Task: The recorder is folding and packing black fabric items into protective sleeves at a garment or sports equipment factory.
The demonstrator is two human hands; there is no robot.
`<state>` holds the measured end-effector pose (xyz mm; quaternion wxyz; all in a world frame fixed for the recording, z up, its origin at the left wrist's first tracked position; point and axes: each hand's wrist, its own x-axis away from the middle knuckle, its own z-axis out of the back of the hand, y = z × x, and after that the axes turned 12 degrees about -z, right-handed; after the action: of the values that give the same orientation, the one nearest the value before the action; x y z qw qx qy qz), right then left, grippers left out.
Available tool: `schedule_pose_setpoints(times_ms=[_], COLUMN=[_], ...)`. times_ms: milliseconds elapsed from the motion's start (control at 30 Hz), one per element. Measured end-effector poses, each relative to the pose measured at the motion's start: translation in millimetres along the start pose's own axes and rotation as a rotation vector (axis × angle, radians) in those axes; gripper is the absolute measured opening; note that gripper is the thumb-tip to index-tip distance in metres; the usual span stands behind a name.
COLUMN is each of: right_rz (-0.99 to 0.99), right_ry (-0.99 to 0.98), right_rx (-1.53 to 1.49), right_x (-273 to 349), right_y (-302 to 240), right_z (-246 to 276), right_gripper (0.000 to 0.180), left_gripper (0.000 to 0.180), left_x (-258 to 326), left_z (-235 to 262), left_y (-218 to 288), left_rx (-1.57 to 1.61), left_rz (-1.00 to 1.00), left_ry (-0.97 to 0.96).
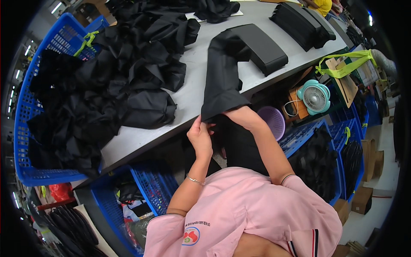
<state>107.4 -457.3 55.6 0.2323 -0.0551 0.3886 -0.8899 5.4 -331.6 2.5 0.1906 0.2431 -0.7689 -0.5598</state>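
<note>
A long piece of black fabric (220, 85) runs across the metal table to its front edge. It bends at its far end toward a smooth, dark block-like stack (263, 47); whether the two are joined I cannot tell. My left hand (201, 137) pinches the fabric's near left corner between thumb and fingers. At the near right end, my right hand (242, 116) grips the same piece, its fingertips partly hidden beneath the cloth. Both hands are just off the table edge, above my lap.
Crumpled black fabric pieces (141, 64) heap on the left of the table and fill a blue basket (25, 141). Another dark stack (302, 25) lies at the far right. A small teal fan (314, 96), a purple bin (272, 122) and blue crates (338, 132) stand to the right.
</note>
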Motion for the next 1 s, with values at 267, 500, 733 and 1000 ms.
schedule_pose_setpoints(times_ms=[267,500,733,1000], right_rz=[0.0,-0.166,-0.173,-0.322], right_ry=[0.344,0.103,0.124,-0.227], right_rx=[0.825,0.516,0.454,0.476], right_x=[11.4,18.0,5.1,26.6], right_y=[2.9,12.9,24.0,48.4], right_z=[-50.2,-45.8,-37.1,-38.7], right_gripper=[0.03,0.04,0.031,0.024], left_gripper=[0.006,0.001,0.013,0.01], left_x=[10.7,10.9,16.3,26.3], left_z=[-20.8,-28.4,-38.9,-18.8], left_y=[-38.3,-58.5,-41.2,-52.4], left_rx=[0.234,0.255,0.35,0.07], left_rz=[0.208,0.323,0.474,0.514], left_ry=[-0.122,-0.157,-0.337,-0.447])
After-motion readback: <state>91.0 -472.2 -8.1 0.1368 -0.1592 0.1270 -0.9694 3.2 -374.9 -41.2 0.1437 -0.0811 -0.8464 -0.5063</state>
